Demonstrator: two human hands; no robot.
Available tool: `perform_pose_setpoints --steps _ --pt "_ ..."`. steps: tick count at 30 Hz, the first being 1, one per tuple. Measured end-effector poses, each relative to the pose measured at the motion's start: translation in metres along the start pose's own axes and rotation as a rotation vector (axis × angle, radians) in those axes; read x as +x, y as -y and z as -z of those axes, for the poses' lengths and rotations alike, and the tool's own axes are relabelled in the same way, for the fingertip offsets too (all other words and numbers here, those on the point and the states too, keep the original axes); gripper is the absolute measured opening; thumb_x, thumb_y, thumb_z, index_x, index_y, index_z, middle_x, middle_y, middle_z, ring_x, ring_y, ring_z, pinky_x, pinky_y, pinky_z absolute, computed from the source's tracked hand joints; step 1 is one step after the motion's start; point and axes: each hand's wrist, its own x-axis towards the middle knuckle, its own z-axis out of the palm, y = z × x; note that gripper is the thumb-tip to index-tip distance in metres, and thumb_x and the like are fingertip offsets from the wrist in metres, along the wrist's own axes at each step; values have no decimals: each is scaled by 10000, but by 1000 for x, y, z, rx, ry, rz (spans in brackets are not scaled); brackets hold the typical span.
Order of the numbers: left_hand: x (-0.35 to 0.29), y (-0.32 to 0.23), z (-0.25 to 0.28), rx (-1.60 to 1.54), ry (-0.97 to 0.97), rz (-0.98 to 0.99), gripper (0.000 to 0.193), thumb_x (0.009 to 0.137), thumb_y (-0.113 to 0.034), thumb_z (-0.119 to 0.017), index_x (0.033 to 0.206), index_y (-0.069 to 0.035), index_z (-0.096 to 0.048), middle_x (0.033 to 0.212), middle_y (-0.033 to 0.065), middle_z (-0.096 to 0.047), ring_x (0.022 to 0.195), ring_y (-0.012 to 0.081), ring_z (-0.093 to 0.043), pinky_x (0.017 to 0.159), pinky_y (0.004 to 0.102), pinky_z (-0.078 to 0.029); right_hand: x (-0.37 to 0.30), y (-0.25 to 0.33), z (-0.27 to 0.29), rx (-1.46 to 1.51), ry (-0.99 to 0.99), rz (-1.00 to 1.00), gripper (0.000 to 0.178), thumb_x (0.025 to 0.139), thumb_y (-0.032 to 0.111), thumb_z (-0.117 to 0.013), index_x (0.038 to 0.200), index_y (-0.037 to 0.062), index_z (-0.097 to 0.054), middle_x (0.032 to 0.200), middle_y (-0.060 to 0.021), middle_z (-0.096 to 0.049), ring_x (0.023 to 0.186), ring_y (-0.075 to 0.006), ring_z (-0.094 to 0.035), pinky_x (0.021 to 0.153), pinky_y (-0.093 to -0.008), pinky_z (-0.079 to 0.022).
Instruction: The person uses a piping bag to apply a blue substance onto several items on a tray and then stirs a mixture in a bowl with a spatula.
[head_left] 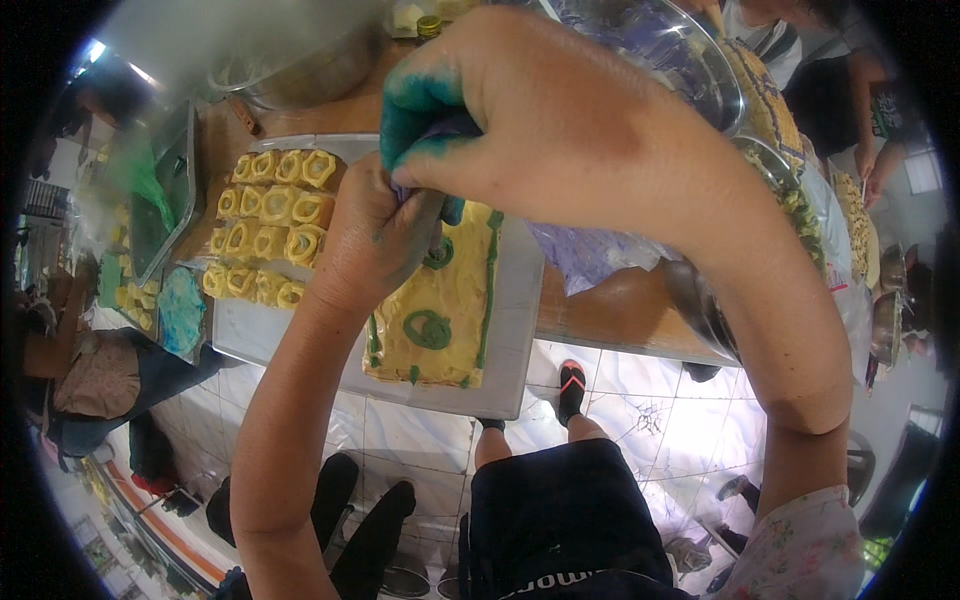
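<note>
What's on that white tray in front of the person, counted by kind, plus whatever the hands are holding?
Small yellow rolled pieces: 16, as far as I can tell, in four rows
Yellow slab with green piping: 1
Purple bag, squeezed by the left hand and the right hand: 1
Total: 18, the first two kinds lying on the white tray

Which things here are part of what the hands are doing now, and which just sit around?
In use: left hand and right hand squeezing a piping bag; yellow slab with green piping; white tray.

Lying about: yellow rolls; metal bowl; clear plastic sheet.
</note>
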Motion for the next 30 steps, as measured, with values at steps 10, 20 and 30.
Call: perform_pose_setpoints --steps 10,20,30 --pt "1 4 0 -71 39 -12 91 803 -45 -464 729 4 -482 595 14 -490 475 62 -462 424 210 -400 -1 -3 -7 -45 -114 5 194 805 67 -443 654 -44 -490 523 -127 -471 449 -151 -420 453 -242 -365" --pt "2 8 2 -117 50 -16 97 811 -57 -473 734 1 -479 583 14 -484 475 60 -469 424 208 -407 0 -16 -17 -190 -198 68 139 734 108 -531 688 -23 -540 596 -127 -521 538 -185 -497 529 -262 -408" --pt "1 16 3 -89 38 -97 100 798 -55 -483 715 0 -482 580 5 -489 495 51 -464 435 206 -398 8 -28 -28 -270 -262 86 166 655 129 -612 729 -18 -596 684 -154 -589 637 -235 -596 621 -299 -462"
